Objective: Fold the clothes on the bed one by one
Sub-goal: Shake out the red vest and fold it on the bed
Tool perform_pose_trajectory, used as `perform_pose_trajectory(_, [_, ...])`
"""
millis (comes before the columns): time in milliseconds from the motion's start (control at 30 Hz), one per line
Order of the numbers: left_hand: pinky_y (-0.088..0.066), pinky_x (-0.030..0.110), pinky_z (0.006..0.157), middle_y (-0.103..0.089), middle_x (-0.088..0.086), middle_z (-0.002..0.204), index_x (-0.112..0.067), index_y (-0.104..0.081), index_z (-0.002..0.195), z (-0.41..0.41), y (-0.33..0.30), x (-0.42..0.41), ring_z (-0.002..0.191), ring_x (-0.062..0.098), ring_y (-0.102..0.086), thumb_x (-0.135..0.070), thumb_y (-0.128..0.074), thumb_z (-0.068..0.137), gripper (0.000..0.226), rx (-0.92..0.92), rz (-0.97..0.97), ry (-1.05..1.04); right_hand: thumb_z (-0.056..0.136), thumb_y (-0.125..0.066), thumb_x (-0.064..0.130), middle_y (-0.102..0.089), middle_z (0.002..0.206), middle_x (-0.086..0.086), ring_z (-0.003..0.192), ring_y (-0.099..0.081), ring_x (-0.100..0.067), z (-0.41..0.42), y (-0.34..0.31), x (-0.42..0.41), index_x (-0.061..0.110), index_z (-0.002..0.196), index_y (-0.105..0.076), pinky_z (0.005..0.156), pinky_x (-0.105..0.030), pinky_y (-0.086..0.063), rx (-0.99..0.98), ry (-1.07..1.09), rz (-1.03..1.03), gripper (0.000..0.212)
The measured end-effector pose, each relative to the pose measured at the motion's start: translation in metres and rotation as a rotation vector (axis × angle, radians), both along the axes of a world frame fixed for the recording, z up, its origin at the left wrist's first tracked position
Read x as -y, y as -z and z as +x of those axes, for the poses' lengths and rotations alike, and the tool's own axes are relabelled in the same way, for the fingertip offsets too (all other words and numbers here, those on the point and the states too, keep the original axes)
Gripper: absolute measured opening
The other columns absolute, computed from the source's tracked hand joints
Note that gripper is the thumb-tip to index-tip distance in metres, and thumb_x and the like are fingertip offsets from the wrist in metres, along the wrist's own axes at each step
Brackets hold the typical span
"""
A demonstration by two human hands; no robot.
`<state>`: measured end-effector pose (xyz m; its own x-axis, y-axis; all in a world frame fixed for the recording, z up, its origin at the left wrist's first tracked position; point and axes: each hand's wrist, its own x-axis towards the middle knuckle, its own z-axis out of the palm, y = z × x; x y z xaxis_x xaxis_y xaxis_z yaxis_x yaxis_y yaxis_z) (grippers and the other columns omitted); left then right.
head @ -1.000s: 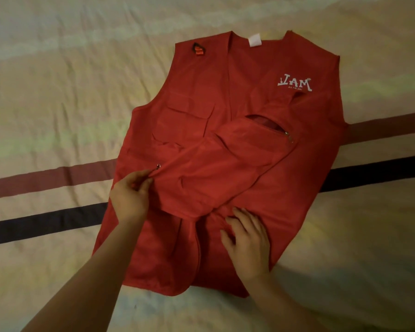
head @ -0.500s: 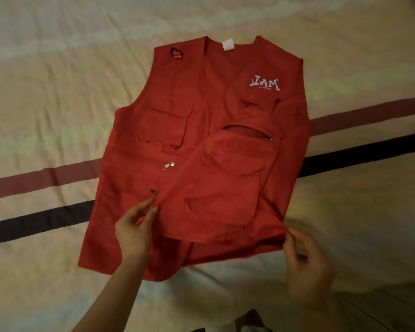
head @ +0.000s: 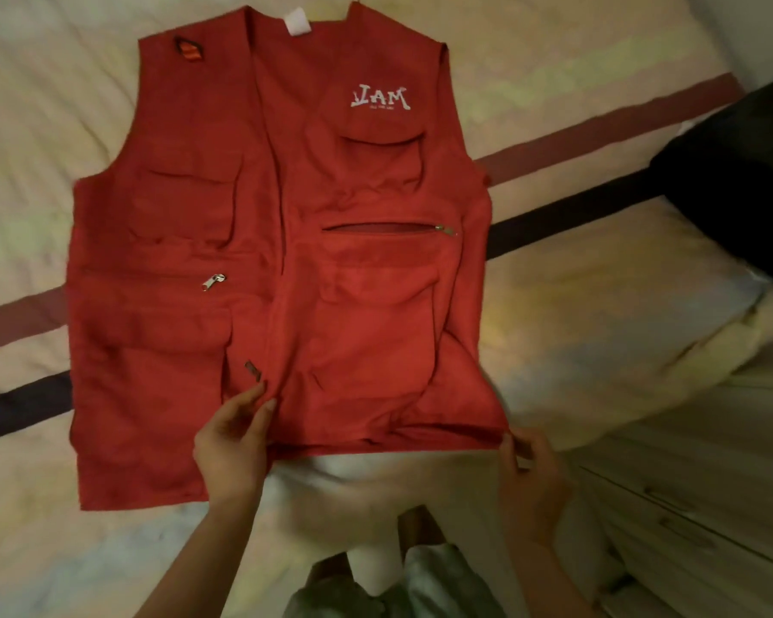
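A red sleeveless vest [head: 170, 332] with several pockets and a white "JAM" logo lies front up on the striped bed sheet [head: 576, 305]. Its right front panel is spread nearly flat beside the left one. My left hand [head: 233, 443] pinches the lower inner corner of that right panel near the centre opening. At the vest's bottom right corner, by the bed's edge, my right hand [head: 532, 479] grips the hem. The bottom hem on the right side is bunched in folds.
A dark garment or cushion [head: 741, 171] lies at the bed's right side. The bed edge runs diagonally at the lower right, with a pale wooden floor [head: 710, 506] beyond. My legs and feet [head: 402, 573] show below the bed edge.
The right front panel, crumpled across the middle a second ago, has been pulled down and right until it lies nearly flat. My right hand moved from the centre hem to the bottom right corner.
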<state>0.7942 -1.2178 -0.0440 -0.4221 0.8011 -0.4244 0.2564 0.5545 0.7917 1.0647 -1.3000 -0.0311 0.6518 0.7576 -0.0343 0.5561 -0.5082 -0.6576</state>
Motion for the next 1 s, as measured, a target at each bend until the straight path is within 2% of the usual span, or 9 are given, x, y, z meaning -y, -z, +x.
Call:
perform_pose_trajectory(133, [-0.054, 0.044, 0.085, -0.069, 0.001, 0.092, -0.022, -0.068, 0.108, 0.0, 0.003, 0.0, 0.079, 0.01, -0.062, -0.009, -0.07, 0.082, 0.03, 0.021, -0.033, -0.003, 0.081, -0.049, 0.039, -0.065, 0.083, -0.005, 0.071, -0.061, -0.019, 0.004, 0.015, 0.021, 0.014, 0.09, -0.061, 0.059, -0.02, -0.035, 0.028, -0.078, -0.135, 0.029])
perform_pose_trajectory(267, [-0.054, 0.047, 0.084, -0.07, 0.007, 0.099, -0.021, -0.068, 0.112, 0.001, 0.003, -0.002, 0.082, 0.017, -0.061, -0.011, -0.071, 0.082, 0.032, 0.037, -0.049, 0.007, 0.081, -0.052, 0.038, -0.057, 0.119, -0.012, 0.108, -0.05, -0.024, 0.003, 0.016, 0.009, 0.014, 0.12, -0.056, 0.086, -0.031, -0.042, 0.226, -0.358, -0.134, 0.046])
perform_pose_trajectory(333, [-0.053, 0.049, 0.087, -0.069, 0.004, 0.097, -0.018, -0.068, 0.115, 0.001, 0.003, -0.003, 0.086, 0.016, -0.062, -0.01, -0.071, 0.082, 0.034, 0.031, -0.055, 0.015, 0.082, -0.053, 0.032, -0.055, 0.125, -0.011, 0.109, -0.048, -0.026, 0.0, 0.017, -0.004, 0.016, 0.123, -0.053, 0.09, -0.035, -0.038, 0.311, -0.526, -0.073, 0.044])
perform_pose_trajectory(500, [-0.055, 0.047, 0.087, -0.069, 0.003, 0.099, -0.019, -0.067, 0.116, 0.004, 0.001, -0.002, 0.095, 0.021, -0.065, -0.012, -0.071, 0.083, 0.034, 0.069, -0.06, -0.014, 0.086, -0.056, 0.024, -0.066, 0.106, -0.007, 0.088, -0.054, -0.026, 0.002, 0.023, -0.03, 0.015, 0.093, -0.072, 0.074, -0.037, -0.043, 0.384, -0.688, 0.059, 0.019])
perform_pose_trajectory(600, [-0.057, 0.021, 0.061, -0.069, 0.002, 0.097, -0.023, -0.066, 0.115, 0.006, -0.001, -0.001, 0.088, 0.016, -0.064, -0.011, -0.069, 0.084, 0.033, 0.115, -0.046, -0.022, 0.087, -0.061, 0.018, -0.068, 0.085, -0.006, 0.074, -0.054, -0.025, 0.011, 0.017, -0.033, 0.01, 0.088, -0.075, 0.065, -0.037, -0.047, 0.391, -0.696, 0.131, 0.015])
perform_pose_trajectory(667, [-0.053, 0.014, 0.055, -0.068, 0.0, 0.093, -0.023, -0.065, 0.115, 0.008, -0.004, -0.001, 0.085, 0.014, -0.062, -0.009, -0.068, 0.084, 0.034, 0.149, -0.044, -0.037, 0.089, -0.06, 0.017, -0.067, 0.079, -0.007, 0.068, -0.057, -0.027, 0.019, 0.012, -0.03, 0.007, 0.088, -0.075, 0.063, -0.037, -0.047, 0.387, -0.669, 0.155, 0.018])
perform_pose_trajectory(800, [-0.054, 0.02, 0.058, -0.067, -0.009, 0.086, -0.024, -0.068, 0.111, 0.009, -0.007, 0.004, 0.083, 0.016, -0.063, -0.01, -0.07, 0.083, 0.031, 0.171, -0.068, -0.062, 0.09, -0.055, 0.016, -0.068, 0.082, -0.009, 0.075, -0.06, -0.022, 0.035, 0.0, -0.014, 0.003, 0.089, -0.073, 0.069, -0.031, -0.048, 0.326, -0.586, 0.148, 0.022])
perform_pose_trajectory(933, [-0.056, 0.019, 0.063, -0.067, -0.002, 0.083, -0.019, -0.069, 0.112, 0.01, -0.004, 0.012, 0.08, 0.016, -0.064, -0.007, -0.071, 0.081, 0.033, 0.199, -0.08, 0.003, 0.09, -0.051, 0.019, -0.066, 0.086, -0.01, 0.076, -0.061, -0.022, 0.051, -0.005, 0.001, 0.003, 0.088, -0.071, 0.068, -0.034, -0.05, 0.219, -0.451, 0.075, 0.025])
perform_pose_trajectory(1000, [-0.058, 0.029, 0.075, -0.068, 0.002, 0.081, -0.026, -0.07, 0.107, 0.013, 0.0, 0.019, 0.083, 0.019, -0.065, -0.008, -0.073, 0.079, 0.033, 0.168, -0.089, 0.083, 0.089, -0.049, 0.019, -0.065, 0.083, -0.011, 0.075, -0.059, -0.021, 0.058, -0.003, 0.009, 0.002, 0.086, -0.069, 0.066, -0.032, -0.047, 0.215, -0.419, 0.032, 0.026])
